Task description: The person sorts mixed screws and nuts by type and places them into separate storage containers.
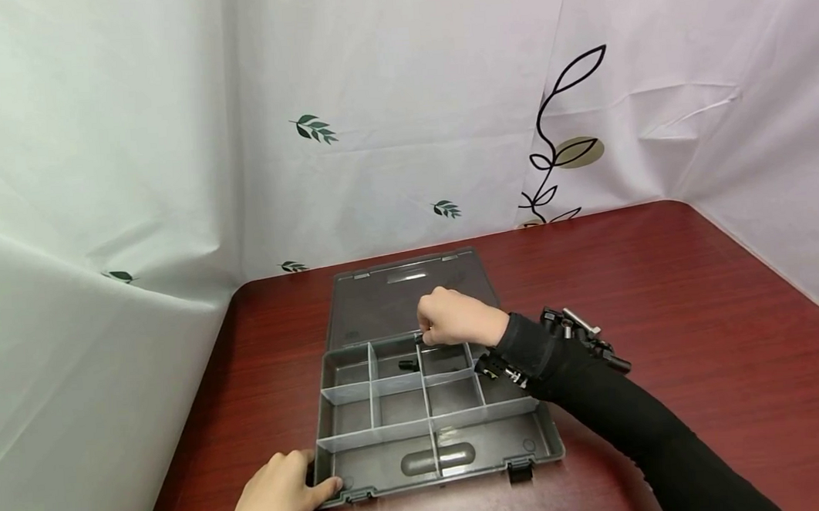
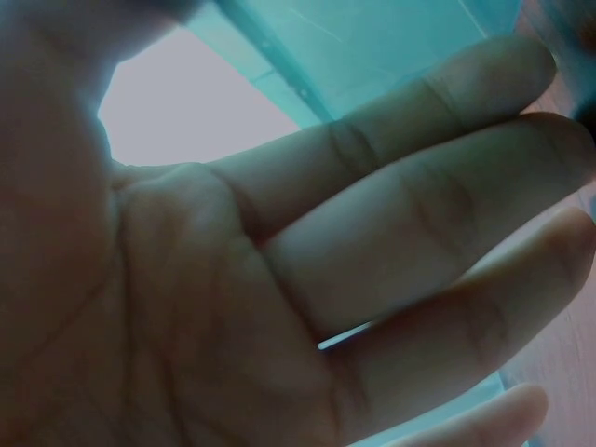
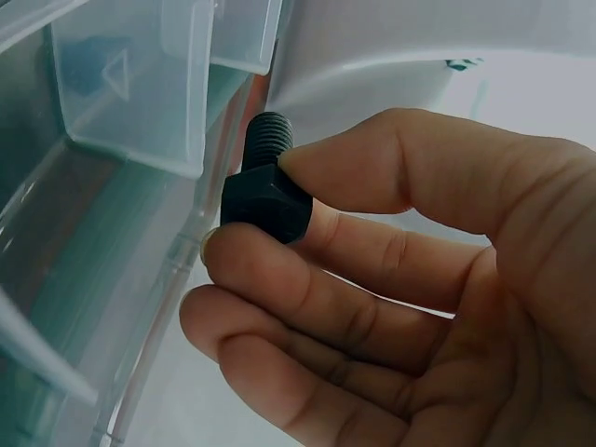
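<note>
A grey plastic compartment box (image 1: 384,436) lies on the table with its lid folded back. My right hand (image 1: 454,317) is above its back row. In the right wrist view, that hand's thumb and fingers pinch a black hex bolt (image 3: 267,200), thread pointing up. Another black bolt (image 1: 408,365) lies in a back-row compartment, second from the left. At the box's front left corner, my left hand (image 1: 277,490) holds the edge, thumb over the rim and fingers along the outer side. The left wrist view shows mostly the palm and extended fingers (image 2: 372,233).
The grey lid (image 1: 384,307) lies flat behind the box. Clear dividers (image 1: 372,404) split the tray into several compartments. A black latch (image 1: 520,472) hangs at the front. The red-brown table (image 1: 691,333) meets white patterned cloth (image 1: 389,133) behind and at the sides.
</note>
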`<state>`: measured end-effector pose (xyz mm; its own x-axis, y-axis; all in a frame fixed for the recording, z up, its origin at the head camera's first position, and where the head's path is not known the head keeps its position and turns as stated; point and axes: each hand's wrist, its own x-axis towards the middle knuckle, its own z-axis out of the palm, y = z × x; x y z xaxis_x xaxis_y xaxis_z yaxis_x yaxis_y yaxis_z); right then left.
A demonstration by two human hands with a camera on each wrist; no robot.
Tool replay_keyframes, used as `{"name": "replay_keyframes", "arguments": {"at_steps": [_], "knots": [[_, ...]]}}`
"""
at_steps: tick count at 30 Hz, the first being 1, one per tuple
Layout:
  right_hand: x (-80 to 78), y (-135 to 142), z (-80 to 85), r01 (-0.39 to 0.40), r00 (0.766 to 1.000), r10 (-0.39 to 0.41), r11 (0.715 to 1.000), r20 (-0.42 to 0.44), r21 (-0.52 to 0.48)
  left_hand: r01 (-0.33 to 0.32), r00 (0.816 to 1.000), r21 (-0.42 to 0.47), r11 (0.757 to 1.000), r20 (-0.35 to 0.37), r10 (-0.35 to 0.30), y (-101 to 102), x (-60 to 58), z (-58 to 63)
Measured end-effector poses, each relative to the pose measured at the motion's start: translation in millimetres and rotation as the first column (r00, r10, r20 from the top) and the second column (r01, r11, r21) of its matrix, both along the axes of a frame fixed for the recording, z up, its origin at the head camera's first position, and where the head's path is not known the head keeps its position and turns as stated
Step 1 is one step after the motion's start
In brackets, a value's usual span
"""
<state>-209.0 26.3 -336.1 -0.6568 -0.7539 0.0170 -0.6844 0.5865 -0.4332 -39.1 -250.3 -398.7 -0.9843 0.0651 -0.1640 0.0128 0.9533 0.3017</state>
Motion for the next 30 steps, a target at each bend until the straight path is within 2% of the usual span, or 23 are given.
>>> {"name": "replay_keyframes", "arguments": {"at_steps": [8,17,30], "knots": [[-1.5,-17.7,-1.4,-0.055,0.998,0.056,0.998,0.008,-0.007,-0.001,1.000,-0.003,1.000,0.006,0.001,-0.3,0.5,-0.1],[-1.0,-33.1,-1.1,-0.068,0.997,0.067,0.997,0.033,0.021,-0.005,1.000,-0.005,1.000,0.012,0.005,1.0,-1.1,1.0],[-2.5,-45.0,-7.8,-0.099,0.995,0.099,0.994,0.006,0.045,0.003,1.000,-0.008,1.000,-0.008,-0.003,0.9,-1.2,0.4]]}}
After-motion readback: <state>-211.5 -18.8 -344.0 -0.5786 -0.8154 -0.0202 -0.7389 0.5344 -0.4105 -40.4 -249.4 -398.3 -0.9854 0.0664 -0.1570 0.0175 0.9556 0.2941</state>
